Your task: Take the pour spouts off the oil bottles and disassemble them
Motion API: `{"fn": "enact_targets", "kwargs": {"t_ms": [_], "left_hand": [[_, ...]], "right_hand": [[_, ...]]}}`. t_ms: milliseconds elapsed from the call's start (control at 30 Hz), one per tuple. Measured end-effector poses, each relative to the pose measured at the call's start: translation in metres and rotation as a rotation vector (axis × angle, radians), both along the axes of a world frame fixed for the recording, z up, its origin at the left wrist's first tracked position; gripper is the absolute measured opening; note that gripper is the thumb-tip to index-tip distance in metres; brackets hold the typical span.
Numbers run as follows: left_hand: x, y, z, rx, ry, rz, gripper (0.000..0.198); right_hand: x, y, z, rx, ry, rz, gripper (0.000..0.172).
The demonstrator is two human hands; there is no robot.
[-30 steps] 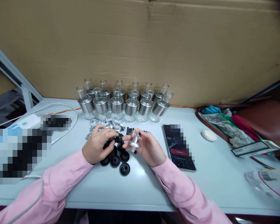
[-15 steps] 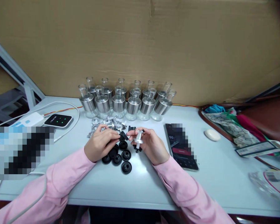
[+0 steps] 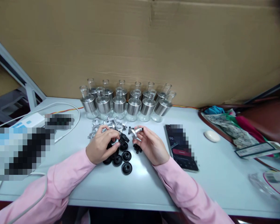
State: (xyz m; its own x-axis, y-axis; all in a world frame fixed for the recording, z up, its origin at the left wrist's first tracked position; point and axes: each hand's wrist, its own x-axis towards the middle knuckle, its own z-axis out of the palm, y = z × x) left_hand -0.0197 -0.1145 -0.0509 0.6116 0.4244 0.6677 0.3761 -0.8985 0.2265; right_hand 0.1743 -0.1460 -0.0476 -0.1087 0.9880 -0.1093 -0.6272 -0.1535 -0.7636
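Observation:
My left hand (image 3: 102,145) pinches a small black ribbed stopper (image 3: 124,138) between thumb and fingers. In my right hand (image 3: 154,147) is a silver pour spout (image 3: 133,134), its stem pointing left at the stopper. The two parts meet or nearly meet; I cannot tell which. Under and in front of my left hand lie several round black caps (image 3: 126,168). Small black pieces (image 3: 137,148) lie beside my right fingers. Behind my left hand is a heap of silver spouts (image 3: 96,127), partly hidden by it.
Two rows of glass bottles with metal sleeves (image 3: 118,104) stand along the cardboard (image 3: 140,46). A phone (image 3: 179,146) lies right of my right hand, with a white oval object (image 3: 212,136) beyond it. Cables and a white power strip (image 3: 35,119) occupy the left side.
My right hand has turned the spout from upright to lying sideways, its stem now toward the stopper. The stopper has come closer to the spout, and my left thumb has shifted.

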Motion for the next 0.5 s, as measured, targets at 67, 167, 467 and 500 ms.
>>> {"fn": "enact_targets", "kwargs": {"t_ms": [67, 167, 467, 500], "left_hand": [[0.0001, -0.0003, 0.0001, -0.015, 0.002, -0.008, 0.009], [0.0008, -0.0011, 0.0008, -0.018, 0.008, -0.027, 0.009], [0.0027, -0.0015, 0.0026, -0.002, 0.002, -0.046, 0.013], [0.0025, -0.0013, 0.0023, -0.003, 0.004, -0.052, 0.015]], "right_hand": [[0.0001, -0.0009, 0.0001, 0.003, -0.018, 0.027, 0.024], [0.0004, -0.0011, -0.0003, 0.02, -0.039, 0.025, 0.024], [-0.0032, -0.0042, -0.0006, 0.041, -0.072, 0.145, 0.025], [-0.0033, -0.0044, -0.0006, 0.045, -0.079, 0.151, 0.025]]}}
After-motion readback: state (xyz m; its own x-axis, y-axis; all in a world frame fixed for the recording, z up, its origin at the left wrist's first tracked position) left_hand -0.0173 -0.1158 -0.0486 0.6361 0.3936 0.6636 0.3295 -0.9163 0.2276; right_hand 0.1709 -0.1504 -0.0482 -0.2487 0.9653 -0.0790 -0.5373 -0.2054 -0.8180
